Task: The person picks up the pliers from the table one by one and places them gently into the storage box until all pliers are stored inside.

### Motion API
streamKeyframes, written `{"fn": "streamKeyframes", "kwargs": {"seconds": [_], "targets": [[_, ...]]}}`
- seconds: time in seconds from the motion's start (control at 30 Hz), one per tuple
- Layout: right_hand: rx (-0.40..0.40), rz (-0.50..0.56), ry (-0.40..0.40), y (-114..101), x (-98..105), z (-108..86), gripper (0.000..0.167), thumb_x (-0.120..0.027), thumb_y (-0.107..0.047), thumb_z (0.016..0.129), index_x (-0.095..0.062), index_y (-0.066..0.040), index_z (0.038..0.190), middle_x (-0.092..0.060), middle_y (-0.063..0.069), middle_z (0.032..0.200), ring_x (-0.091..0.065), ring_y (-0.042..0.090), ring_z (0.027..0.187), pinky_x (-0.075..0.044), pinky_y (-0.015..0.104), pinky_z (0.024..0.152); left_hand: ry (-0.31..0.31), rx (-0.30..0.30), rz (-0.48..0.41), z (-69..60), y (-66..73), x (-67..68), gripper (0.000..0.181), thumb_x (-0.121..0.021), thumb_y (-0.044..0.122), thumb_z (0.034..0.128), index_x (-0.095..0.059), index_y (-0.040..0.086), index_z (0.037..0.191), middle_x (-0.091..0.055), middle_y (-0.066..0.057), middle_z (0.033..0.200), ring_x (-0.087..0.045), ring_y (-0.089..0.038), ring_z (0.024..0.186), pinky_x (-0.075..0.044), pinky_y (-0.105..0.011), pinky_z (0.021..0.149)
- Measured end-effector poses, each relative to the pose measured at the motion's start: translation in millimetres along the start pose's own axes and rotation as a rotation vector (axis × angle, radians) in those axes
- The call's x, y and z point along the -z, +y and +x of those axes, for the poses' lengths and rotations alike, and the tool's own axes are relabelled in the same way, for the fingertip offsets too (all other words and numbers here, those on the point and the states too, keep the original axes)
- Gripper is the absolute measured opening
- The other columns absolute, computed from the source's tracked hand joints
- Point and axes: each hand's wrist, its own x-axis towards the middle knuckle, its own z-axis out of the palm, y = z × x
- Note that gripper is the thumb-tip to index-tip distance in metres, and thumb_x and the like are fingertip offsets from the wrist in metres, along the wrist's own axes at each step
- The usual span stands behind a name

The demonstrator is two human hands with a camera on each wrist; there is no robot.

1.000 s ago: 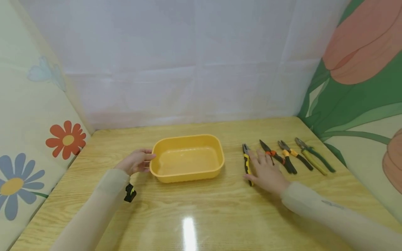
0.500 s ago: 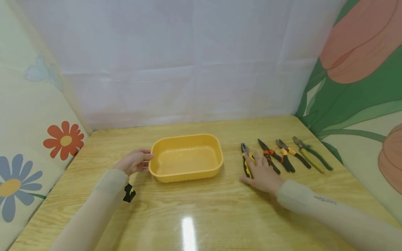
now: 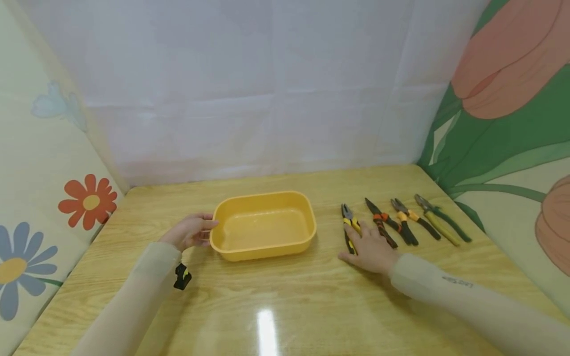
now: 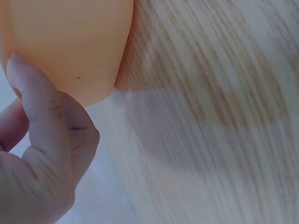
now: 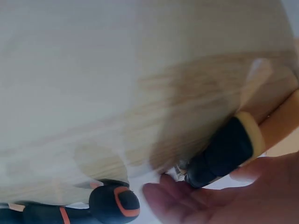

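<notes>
A yellow plastic basin (image 3: 262, 253) stands on the wood-grain table. At its left end my left hand (image 3: 189, 232) grips the wall, with the thumb at the rim and the other fingers bent against the outside; the left wrist view shows this hand (image 4: 44, 140) close up on the basin (image 4: 79, 42). To the basin's right lie black-and-yellow pliers (image 3: 347, 213). My right hand (image 3: 371, 249) lies over their handles, fingers loosely extended and thumb on the left side. In the right wrist view a black handle (image 5: 224, 151) is beside the fingers; firm contact is unclear.
Right of my right hand lie orange-and-black long-nose pliers (image 3: 381, 217), then pliers with yellow-orange and black grips (image 3: 404, 215) and yellow-and-green pliers (image 3: 438, 217). A white cloth (image 3: 267, 99) hangs behind the table; flowered panels flank both sides.
My right hand has shifted slightly left and lower over the black-and-yellow pliers, uncovering more of the orange-and-black pair. The left hand stays at the basin. The head view has turned a little.
</notes>
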Motion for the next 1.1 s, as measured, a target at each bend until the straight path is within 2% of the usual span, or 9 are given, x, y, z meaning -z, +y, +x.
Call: {"fn": "streamKeyframes", "kwargs": {"seconds": [0.2,0.37,0.53,0.73,0.93,1.1], "targets": [[0.039,0.034,-0.028,-1.6,-0.8,-0.1,0.079,-0.061,-0.047,0.094,-0.032,0.004,0.147,-0.029,0.046,0.137,-0.031,0.061,0.125,-0.039,0.068,0.091,-0.009,0.0,0.01,-3.2,-4.5,1.7,0.042,-0.048,0.011,0.1028,-0.034,-0.007,0.138,-0.06,-0.002,0.088,-0.059,-0.011,0.07,-0.052,-0.023,0.059],[0.016,0.081,-0.08,-2.7,-1.1,-0.2,0.076,-0.062,-0.042,0.094,-0.032,0.003,0.148,-0.03,0.047,0.134,-0.046,0.058,0.113,-0.045,0.064,0.085,-0.008,0.012,0.011,-4.1,-7.8,1.0,0.045,-0.049,0.011,0.1025,-0.033,-0.008,0.141,-0.06,-0.003,0.089,-0.059,-0.012,0.072,-0.053,-0.024,0.061],[-0.001,0.074,-0.09,-2.7,-0.3,3.7,0.071,-0.061,-0.035,0.095,-0.032,0.002,0.148,-0.03,0.048,0.134,-0.055,0.054,0.101,-0.049,0.059,0.079,0.004,0.022,-0.007,-1.4,-9.1,2.5,0.046,-0.05,0.011,0.1019,-0.033,-0.007,0.141,-0.06,-0.002,0.088,-0.058,-0.012,0.073,-0.053,-0.024,0.062],[0.008,0.059,-0.073,-2.0,4.5,8.0,0.067,-0.061,-0.024,0.093,-0.034,0.003,0.147,-0.032,0.048,0.132,-0.059,0.047,0.089,-0.051,0.051,0.066,-0.008,0.003,-0.021,-1.0,-6.4,3.2,0.045,-0.049,0.011,0.1024,-0.033,-0.008,0.14,-0.061,-0.002,0.087,-0.06,-0.012,0.072,-0.054,-0.024,0.061],[0.043,0.032,-0.036,1.1,6.6,6.3,0.065,-0.064,-0.014,0.088,-0.038,0.006,0.144,-0.042,0.045,0.123,-0.054,0.049,0.102,-0.051,0.052,0.072,-0.023,-0.003,-0.026,-1.8,-6.2,0.4,0.044,-0.049,0.009,0.1023,-0.033,-0.008,0.14,-0.06,-0.002,0.087,-0.059,-0.012,0.072,-0.053,-0.023,0.061],[0.022,-0.005,0.024,2.0,5.8,4.9,0.066,-0.063,-0.012,0.087,-0.037,0.006,0.145,-0.049,0.037,0.107,-0.052,0.037,0.084,-0.048,0.044,0.058,-0.044,-0.027,-0.023,0.3,-3.5,0.5,0.043,-0.047,0.01,0.1029,-0.034,-0.008,0.139,-0.062,-0.003,0.087,-0.06,-0.011,0.07,-0.052,-0.022,0.057]]}}
